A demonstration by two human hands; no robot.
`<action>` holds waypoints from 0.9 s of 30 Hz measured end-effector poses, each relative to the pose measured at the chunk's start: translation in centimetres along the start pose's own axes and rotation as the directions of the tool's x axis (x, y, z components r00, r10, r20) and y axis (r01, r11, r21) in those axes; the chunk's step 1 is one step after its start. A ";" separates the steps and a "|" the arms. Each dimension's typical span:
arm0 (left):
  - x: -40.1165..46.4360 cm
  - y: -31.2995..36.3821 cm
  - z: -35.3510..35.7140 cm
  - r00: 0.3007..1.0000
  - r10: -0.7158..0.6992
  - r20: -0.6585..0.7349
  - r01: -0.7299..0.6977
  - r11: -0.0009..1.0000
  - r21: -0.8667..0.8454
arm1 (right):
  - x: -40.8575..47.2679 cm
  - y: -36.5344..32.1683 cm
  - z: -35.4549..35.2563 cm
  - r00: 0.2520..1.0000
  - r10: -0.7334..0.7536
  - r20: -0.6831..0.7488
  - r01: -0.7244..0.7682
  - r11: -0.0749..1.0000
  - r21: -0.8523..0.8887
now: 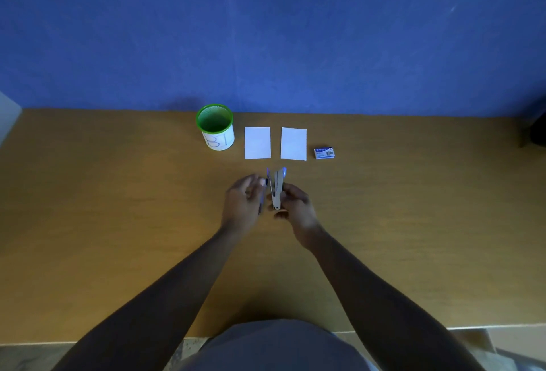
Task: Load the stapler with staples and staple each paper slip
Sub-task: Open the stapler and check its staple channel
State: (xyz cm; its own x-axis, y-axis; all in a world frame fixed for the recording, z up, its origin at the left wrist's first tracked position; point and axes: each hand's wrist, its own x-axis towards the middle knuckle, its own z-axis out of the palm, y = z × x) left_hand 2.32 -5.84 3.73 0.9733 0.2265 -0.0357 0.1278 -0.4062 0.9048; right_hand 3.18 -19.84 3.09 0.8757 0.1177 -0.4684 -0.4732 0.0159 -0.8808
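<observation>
A grey and blue stapler (277, 190) is held above the wooden table (118, 208), hinged open so its two arms spread apart toward the far side. My right hand (295, 208) grips it from the right. My left hand (245, 202) is at its left arm, fingers partly spread; whether it grips that arm is unclear. Two white paper slips (257, 143) (293, 144) lie side by side beyond the stapler. A small blue staple box (324, 153) sits to their right.
A green mesh cup (215, 126) with a white label stands left of the slips. A blue wall rises behind the table. The table's near edge runs just in front of my body.
</observation>
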 end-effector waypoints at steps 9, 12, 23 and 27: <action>0.1 1.9 2.2 0.982 -0.189 -0.004 0.183 0.958 -0.222 | -0.2 -0.9 1.9 0.994 -0.082 -0.074 0.083 0.996 0.014; 0.0 2.1 2.3 0.975 -0.224 0.006 0.218 0.938 -0.270 | -0.2 -1.0 2.2 0.980 -0.122 -0.156 0.098 0.983 -0.154; 0.6 3.3 2.9 0.933 -0.350 -0.088 0.307 0.899 -0.313 | -0.4 -2.5 3.7 0.945 -0.168 -0.279 0.063 0.936 -0.347; 0.8 3.3 3.1 0.924 -0.361 -0.126 0.310 0.900 -0.306 | -0.3 -2.8 3.9 0.926 -0.159 -0.342 0.033 0.937 -0.347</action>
State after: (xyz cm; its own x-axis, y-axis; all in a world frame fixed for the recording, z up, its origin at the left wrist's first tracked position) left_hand 4.08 -9.75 5.41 0.8293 0.4675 -0.3060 0.3581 -0.0243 0.9334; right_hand 3.85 -16.05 6.02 0.9192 -0.2331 -0.3173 -0.3813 -0.3258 -0.8652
